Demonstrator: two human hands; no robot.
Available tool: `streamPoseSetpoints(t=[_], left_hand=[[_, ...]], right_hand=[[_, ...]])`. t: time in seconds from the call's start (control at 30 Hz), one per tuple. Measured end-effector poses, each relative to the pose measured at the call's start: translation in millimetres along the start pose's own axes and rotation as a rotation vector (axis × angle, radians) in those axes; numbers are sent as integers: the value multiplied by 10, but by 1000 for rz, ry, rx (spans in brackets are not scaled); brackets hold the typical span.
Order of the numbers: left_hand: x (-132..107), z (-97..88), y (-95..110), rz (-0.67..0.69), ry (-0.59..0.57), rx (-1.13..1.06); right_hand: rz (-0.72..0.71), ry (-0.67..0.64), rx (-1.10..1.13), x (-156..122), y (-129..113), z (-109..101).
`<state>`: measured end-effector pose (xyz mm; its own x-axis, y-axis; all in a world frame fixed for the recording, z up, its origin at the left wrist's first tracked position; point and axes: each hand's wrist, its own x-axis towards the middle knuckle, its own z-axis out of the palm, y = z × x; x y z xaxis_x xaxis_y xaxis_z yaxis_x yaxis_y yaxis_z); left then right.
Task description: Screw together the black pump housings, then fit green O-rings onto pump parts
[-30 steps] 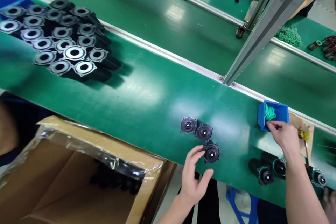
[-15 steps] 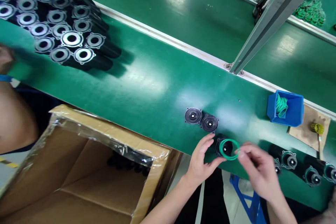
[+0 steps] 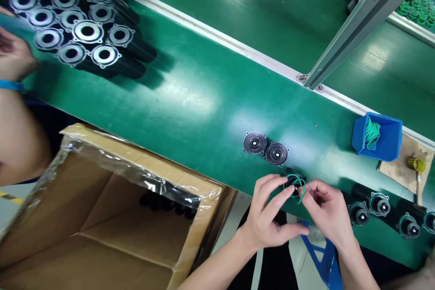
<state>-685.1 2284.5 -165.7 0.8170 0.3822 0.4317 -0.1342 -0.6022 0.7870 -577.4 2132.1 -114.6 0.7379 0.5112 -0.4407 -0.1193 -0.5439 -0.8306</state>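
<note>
A thin green rubber ring [image 3: 303,194], twisted into a loop, lies over the top of a black cylindrical housing [image 3: 296,173] at the front edge of the bench. My right hand [image 3: 326,212] pinches the ring from the right with thumb and fingers. From the left, my left hand [image 3: 267,217] reaches in with its fingertips at the ring and the housing's rim; its fingers are apart and its thumb points out to the right. Just behind stand two black housings with round tops, one [image 3: 254,143] touching the other [image 3: 277,154].
At right, several housings [image 3: 379,204] with green rings lie near a blue bin [image 3: 390,138] of green rings and a brush [image 3: 416,165] on cardboard. A large open carton [image 3: 142,163] stands front left. Another person's hand [image 3: 15,56] is beside grouped housings [image 3: 71,54]. A metal post [image 3: 353,27] rises behind.
My left fingers have moved over the housing, and the thumb has swung away. The green ring, round before, is now twisted on the housing. The other person's hand has come further into view.
</note>
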Motion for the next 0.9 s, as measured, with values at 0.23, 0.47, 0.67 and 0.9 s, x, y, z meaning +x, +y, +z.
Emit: streamPoseSetpoints(t=[0.23, 0.47, 0.67, 0.9], left_hand=[[204, -109, 124, -479, 203, -185], [-1, -410, -317, -636, 121, 45], [-129, -267, -147, -13, 48, 362], [-102, -18, -216, 61, -121, 369]], right_hand=[[-104, -95, 168, -13, -7, -87], [-51, -28, -39, 70, 9, -72], [46, 45, -84, 77, 51, -121], [-431, -212, -509, 129, 162, -356]])
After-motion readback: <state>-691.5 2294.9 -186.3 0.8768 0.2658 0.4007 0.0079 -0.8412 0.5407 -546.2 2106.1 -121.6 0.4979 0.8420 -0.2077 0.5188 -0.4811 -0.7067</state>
